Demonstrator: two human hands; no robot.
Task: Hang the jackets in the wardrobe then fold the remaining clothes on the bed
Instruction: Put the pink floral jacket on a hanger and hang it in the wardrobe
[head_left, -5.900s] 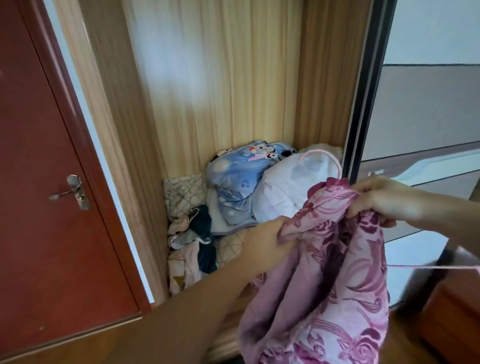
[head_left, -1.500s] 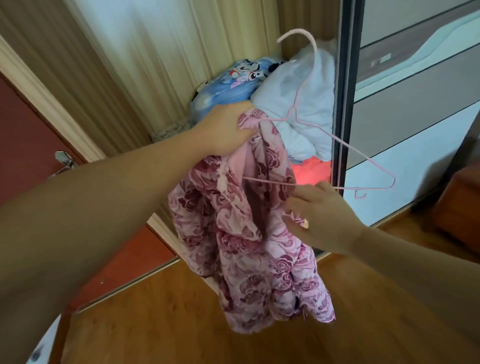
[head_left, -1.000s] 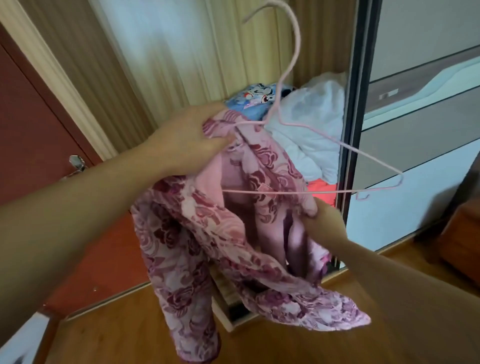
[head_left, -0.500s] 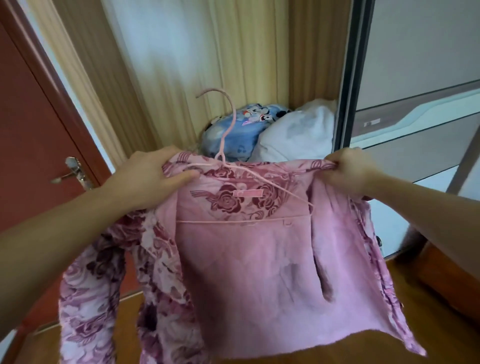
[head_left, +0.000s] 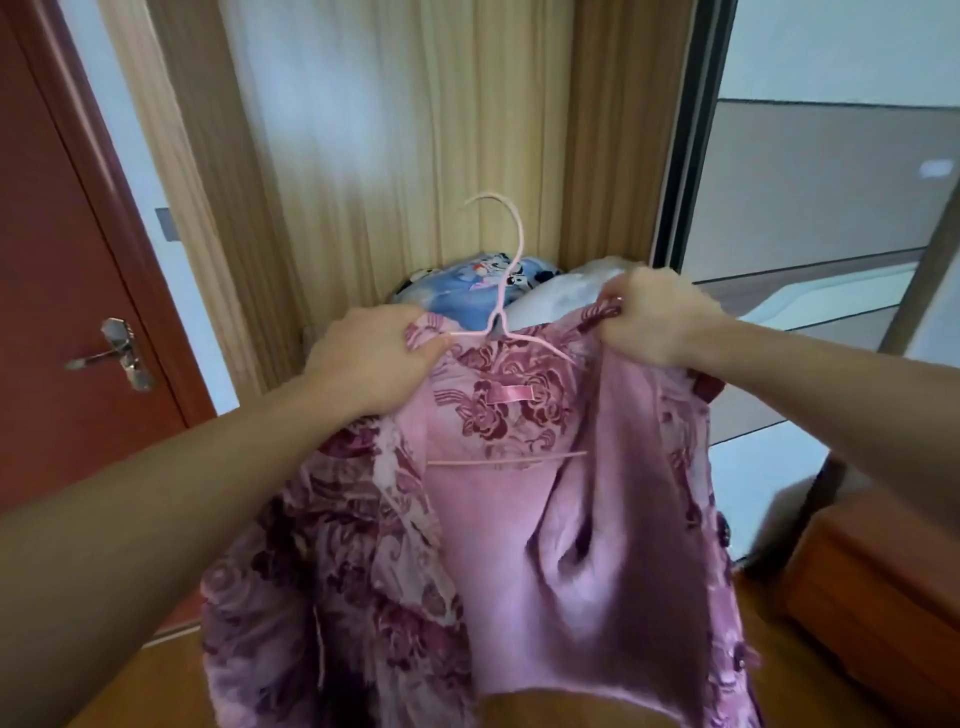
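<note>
Both hands (head_left: 371, 358) (head_left: 652, 317) grip jacket (head_left: 519, 499) shoulders, seemingly on hanger (head_left: 501, 291).

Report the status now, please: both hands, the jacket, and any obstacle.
Left hand and right hand each grip a shoulder of the pink floral jacket. Pink hanger inside it, hook up, not hung. Piled bedding sits low in wardrobe.

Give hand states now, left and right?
Left hand: closed, grip on the pink jacket at its shoulder.
Right hand: closed, grip on the jacket's other shoulder.
</note>
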